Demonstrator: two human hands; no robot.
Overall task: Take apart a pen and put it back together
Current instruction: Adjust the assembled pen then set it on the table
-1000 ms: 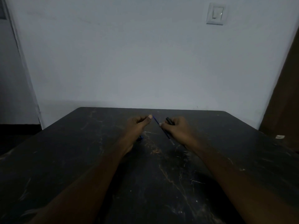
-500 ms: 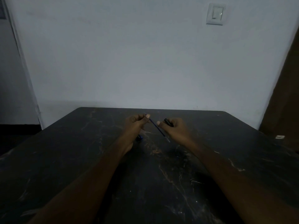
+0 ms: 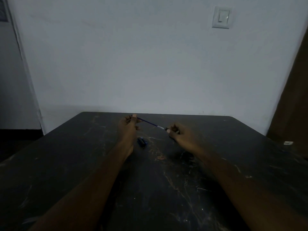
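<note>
My left hand pinches the refill, its long axis running toward four o'clock into the barrel clasped in my right hand.

No readable text, label, brand or number anywhere; wall switch plain, pen parts too dark and small to read.

Scratched, matt dark table; thin blue plastic refill.

A dark, scratched table stands against the wall; a small blue pen cap lies on it near the middle.
</note>
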